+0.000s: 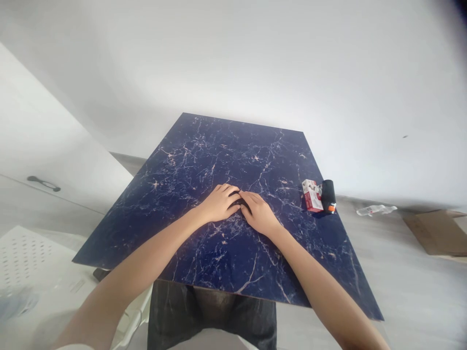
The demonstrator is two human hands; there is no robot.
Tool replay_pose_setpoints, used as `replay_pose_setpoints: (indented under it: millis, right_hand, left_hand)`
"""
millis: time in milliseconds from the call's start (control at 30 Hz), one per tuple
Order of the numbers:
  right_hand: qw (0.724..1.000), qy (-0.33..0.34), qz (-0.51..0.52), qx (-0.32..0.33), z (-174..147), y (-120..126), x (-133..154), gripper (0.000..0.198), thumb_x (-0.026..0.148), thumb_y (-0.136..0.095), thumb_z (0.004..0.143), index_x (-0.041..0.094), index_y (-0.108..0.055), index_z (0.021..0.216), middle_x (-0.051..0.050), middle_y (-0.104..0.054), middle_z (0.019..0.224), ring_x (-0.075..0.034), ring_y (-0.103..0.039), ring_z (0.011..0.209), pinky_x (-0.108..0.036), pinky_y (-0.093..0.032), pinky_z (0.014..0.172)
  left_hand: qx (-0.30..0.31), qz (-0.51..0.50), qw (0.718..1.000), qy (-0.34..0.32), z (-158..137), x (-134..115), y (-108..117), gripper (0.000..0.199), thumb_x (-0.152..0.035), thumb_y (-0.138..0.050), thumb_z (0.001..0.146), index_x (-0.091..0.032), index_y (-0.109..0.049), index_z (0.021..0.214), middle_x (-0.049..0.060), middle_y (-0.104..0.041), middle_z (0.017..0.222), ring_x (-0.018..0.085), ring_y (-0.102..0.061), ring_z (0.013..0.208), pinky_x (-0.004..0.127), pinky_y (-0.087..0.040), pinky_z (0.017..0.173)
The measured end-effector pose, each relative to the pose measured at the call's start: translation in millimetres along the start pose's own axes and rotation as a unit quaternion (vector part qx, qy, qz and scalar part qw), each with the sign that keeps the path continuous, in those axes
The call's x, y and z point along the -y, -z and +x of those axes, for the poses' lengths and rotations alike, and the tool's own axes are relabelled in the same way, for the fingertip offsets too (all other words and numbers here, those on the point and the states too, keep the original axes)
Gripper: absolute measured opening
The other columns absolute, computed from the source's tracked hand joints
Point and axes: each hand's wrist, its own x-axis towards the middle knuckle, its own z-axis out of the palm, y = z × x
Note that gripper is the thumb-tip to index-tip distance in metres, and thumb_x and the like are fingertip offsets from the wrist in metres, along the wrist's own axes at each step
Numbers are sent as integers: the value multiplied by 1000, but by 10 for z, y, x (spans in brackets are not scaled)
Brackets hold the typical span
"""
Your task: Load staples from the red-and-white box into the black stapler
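My left hand (219, 203) and my right hand (259, 212) meet near the middle of a dark blue, marble-patterned table (215, 167). Their fingertips come together over a small black object (241, 201), which shows only in the gaps between the fingers. Its kind cannot be made out. The fingers of both hands are bent and closed about it, with the thumbs on the near side. Both hands rest low, at the table surface.
A red and white box (312, 196) and a black cylinder with an orange patch (328, 196) stand at the table's right edge. On the floor to the right lie a clear plastic bottle (375, 210) and a cardboard box (440, 231). A white perforated chair (27, 257) is at the left.
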Motion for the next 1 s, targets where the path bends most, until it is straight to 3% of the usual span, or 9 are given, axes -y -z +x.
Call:
replay_pose_setpoints:
  millis: [600, 1000]
  right_hand:
    - [1000, -8, 15, 0, -5, 2, 0, 47, 17, -47, 102, 19, -57, 148, -16, -68, 140, -33, -60, 134, -60, -52, 114]
    - [1000, -4, 9, 0, -4, 5, 6, 45, 17, -47, 102, 15, -58, 146, -17, -68, 140, -33, -60, 134, -58, -52, 114]
  left_hand:
    - [4, -19, 1000, 6, 1, -5, 15, 36, -39, -52, 108, -22, -66, 137, 13, -58, 145, 34, -51, 134, 54, -45, 110]
    - [5, -8, 1000, 6, -1, -6, 8, 36, -39, -53, 108, -21, -66, 136, 12, -58, 145, 33, -51, 133, 52, -44, 110]
